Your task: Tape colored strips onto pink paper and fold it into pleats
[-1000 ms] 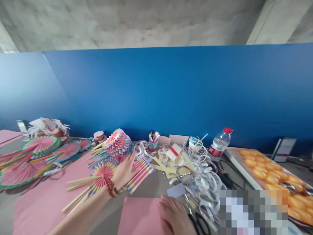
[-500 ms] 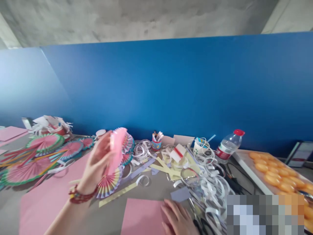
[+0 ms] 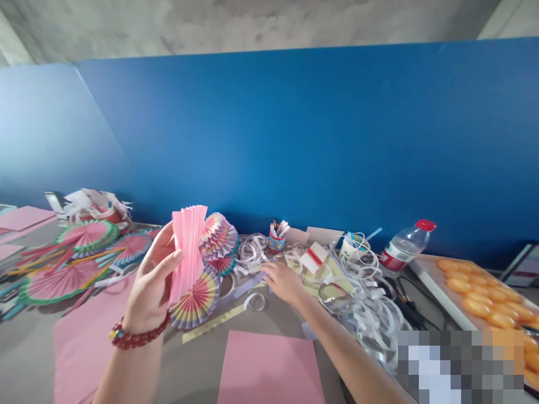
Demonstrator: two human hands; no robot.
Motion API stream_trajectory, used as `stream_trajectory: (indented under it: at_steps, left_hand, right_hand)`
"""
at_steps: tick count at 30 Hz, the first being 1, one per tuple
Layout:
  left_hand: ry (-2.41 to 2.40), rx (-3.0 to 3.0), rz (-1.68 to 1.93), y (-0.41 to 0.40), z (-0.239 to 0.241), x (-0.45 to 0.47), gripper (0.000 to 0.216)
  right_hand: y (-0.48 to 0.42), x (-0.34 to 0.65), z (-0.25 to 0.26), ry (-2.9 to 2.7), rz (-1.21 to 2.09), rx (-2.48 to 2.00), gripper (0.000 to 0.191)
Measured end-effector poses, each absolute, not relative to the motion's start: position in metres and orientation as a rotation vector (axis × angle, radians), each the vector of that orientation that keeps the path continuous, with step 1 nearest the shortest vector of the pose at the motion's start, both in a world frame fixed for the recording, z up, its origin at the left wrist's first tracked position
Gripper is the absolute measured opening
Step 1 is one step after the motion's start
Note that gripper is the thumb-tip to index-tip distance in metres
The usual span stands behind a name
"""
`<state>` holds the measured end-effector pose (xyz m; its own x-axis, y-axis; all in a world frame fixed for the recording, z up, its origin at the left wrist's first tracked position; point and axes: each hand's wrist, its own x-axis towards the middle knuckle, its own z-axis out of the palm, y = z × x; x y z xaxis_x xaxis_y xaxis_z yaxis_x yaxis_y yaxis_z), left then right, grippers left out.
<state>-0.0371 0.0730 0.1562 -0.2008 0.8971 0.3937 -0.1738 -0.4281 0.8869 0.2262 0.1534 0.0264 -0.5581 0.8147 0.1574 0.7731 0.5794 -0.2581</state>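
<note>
My left hand (image 3: 154, 275) is closed on an accordion-folded pink paper (image 3: 188, 252), held upright above the table. Behind and below that paper are round pleated paper fans, one with rainbow bands (image 3: 197, 300) and another pastel one (image 3: 221, 235) farther back. My right hand (image 3: 283, 280) reaches over the table, fingers stretched and slightly apart, at the end of a lavender paper strip (image 3: 242, 289). Whether its fingertips touch the strip I cannot tell. A flat pink sheet (image 3: 272, 367) lies in front of me, with a yellow strip (image 3: 214, 326) beyond its left corner.
Curled white strips (image 3: 374, 320) heap up at the right, near a water bottle (image 3: 406, 247) and a tray of orange balloon-like rounds (image 3: 475, 292). A pen cup (image 3: 277, 241) stands by the blue partition (image 3: 269, 134). Green-edged pink fans (image 3: 90, 235) lie left.
My right hand has left the flat pink sheet and moved forward and left to the strips. My left hand has shifted slightly left, turning the folded paper's pleats into view.
</note>
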Motion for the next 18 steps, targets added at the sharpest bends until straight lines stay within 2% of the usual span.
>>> stream_trajectory:
  at_steps: [7, 13, 16, 18]
  left_hand:
    - [0.958, 1.378, 1.619, 0.085, 0.149, -0.04, 0.057]
    - [1.041, 1.608, 1.412, 0.106, 0.136, -0.027, 0.054]
    - [1.083, 1.714, 1.302, 0.116, 0.125, -0.022, 0.054]
    - [1.095, 1.782, 1.259, 0.121, 0.118, -0.02, 0.054]
  right_hand:
    - [0.191, 0.209, -0.002, -2.71, 0.275, -1.266, 0.021]
    - [0.195, 0.228, 0.006, -2.635, 0.404, -1.303, 0.01]
    - [0.197, 0.245, 0.016, -2.557, 0.477, -1.341, 0.012]
    - [0.197, 0.256, 0.02, -2.536, 0.544, -1.349, 0.019]
